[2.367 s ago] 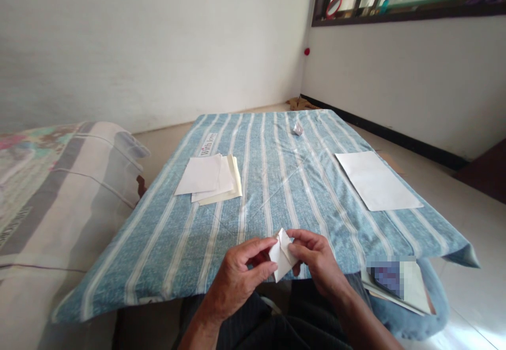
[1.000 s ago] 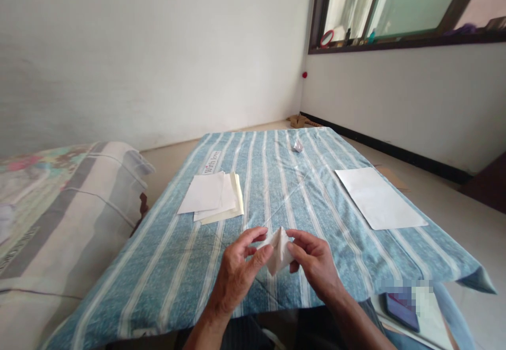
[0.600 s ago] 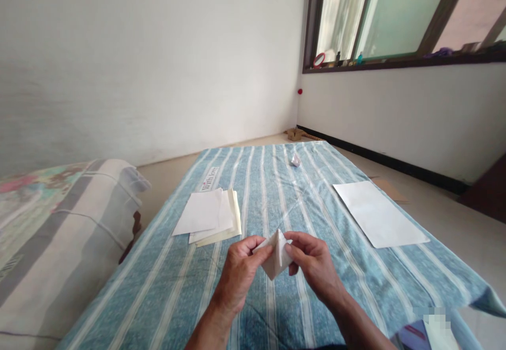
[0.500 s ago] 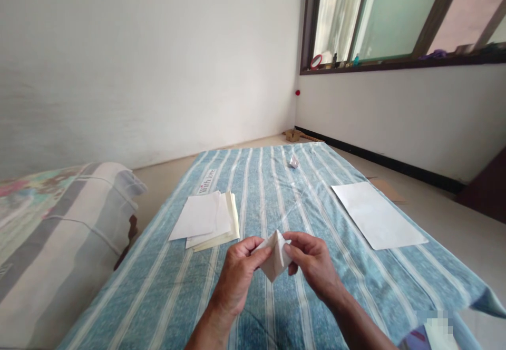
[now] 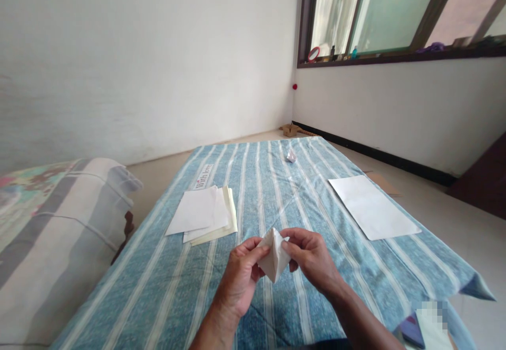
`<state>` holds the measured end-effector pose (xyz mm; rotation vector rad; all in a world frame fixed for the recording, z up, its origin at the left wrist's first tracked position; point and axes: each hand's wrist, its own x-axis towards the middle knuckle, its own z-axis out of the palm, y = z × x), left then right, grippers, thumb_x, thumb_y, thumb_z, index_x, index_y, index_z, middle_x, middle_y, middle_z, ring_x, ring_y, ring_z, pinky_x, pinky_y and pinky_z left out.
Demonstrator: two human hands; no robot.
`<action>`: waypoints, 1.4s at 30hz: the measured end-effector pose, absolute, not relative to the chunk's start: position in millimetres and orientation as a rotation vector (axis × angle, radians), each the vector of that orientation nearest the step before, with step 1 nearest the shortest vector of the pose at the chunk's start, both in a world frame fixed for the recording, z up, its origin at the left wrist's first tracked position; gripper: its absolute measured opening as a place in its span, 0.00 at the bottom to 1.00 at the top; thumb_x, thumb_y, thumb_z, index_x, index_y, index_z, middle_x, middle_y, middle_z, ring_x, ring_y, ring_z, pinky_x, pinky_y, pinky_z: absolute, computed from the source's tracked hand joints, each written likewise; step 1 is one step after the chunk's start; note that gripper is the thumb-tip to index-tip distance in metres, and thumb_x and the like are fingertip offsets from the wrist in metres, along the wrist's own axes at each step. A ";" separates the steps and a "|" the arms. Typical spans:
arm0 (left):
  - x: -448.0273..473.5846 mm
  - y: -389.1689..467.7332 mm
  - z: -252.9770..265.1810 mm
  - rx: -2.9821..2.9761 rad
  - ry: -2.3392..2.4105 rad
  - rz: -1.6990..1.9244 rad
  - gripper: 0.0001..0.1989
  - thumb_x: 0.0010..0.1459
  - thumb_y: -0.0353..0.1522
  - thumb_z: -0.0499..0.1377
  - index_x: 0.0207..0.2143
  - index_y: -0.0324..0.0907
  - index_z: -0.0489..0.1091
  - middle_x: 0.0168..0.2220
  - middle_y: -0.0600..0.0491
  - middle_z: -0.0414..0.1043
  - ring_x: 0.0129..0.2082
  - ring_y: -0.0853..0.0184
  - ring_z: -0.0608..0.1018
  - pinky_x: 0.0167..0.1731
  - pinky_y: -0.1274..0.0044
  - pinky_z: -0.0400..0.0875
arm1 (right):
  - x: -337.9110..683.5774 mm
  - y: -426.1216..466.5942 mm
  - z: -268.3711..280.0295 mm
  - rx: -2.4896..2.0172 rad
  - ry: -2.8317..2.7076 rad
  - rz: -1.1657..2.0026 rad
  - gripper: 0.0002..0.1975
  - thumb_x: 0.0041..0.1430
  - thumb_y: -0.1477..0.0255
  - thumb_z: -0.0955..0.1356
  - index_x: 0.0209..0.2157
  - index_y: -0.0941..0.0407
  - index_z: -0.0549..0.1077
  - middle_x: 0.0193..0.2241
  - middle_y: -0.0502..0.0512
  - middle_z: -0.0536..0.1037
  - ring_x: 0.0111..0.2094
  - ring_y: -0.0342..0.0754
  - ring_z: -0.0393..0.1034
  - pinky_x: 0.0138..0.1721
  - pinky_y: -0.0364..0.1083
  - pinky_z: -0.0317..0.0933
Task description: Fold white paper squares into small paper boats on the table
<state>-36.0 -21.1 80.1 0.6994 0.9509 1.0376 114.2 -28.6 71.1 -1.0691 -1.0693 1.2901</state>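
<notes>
A small piece of folded white paper (image 5: 273, 263), diamond-shaped with a crease down its middle, is held between my two hands over the near part of the table. My left hand (image 5: 244, 271) pinches its left side, thumb on the front face and fingers behind. On the right side, my right hand (image 5: 310, 255) grips it between thumb and fingers. The fingertips behind the paper are partly hidden. Farther left lies a stack of white and cream paper sheets (image 5: 193, 213) on the striped cloth.
The table wears a blue and white striped cloth (image 5: 253, 192). A large white sheet (image 5: 373, 207) lies at its right edge. Near the far end sits a small folded paper piece (image 5: 291, 155). A covered bed (image 5: 79, 223) stands at the left; a small cardboard box (image 5: 290, 130) is on the floor.
The folded paper has turned slightly, its centre crease now facing me more squarely. Both hands keep their grip. The whole view has shifted a little.
</notes>
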 end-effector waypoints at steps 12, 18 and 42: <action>-43.6 -31.8 84.6 0.420 0.863 0.980 0.13 0.46 0.38 0.68 0.27 0.36 0.75 0.24 0.51 0.74 0.22 0.68 0.74 0.24 0.76 0.68 | 105.0 -37.5 71.6 -1.051 -1.164 1.259 0.09 0.51 0.67 0.70 0.32 0.58 0.79 0.13 0.44 0.67 0.15 0.39 0.61 0.16 0.38 0.56; -43.6 -34.5 79.7 0.550 0.802 1.000 0.12 0.41 0.33 0.72 0.27 0.37 0.75 0.21 0.56 0.71 0.21 0.73 0.71 0.23 0.81 0.66 | 104.3 -40.7 68.5 -1.116 -1.264 1.148 0.10 0.53 0.68 0.68 0.35 0.58 0.79 0.15 0.44 0.64 0.17 0.39 0.57 0.18 0.39 0.55; -30.6 -43.5 72.3 0.681 1.032 1.089 0.14 0.36 0.36 0.72 0.20 0.36 0.73 0.19 0.54 0.73 0.20 0.70 0.73 0.24 0.79 0.68 | 103.4 -56.0 63.5 -1.089 -1.139 1.148 0.14 0.57 0.62 0.67 0.35 0.58 0.77 0.20 0.48 0.71 0.21 0.41 0.64 0.24 0.41 0.63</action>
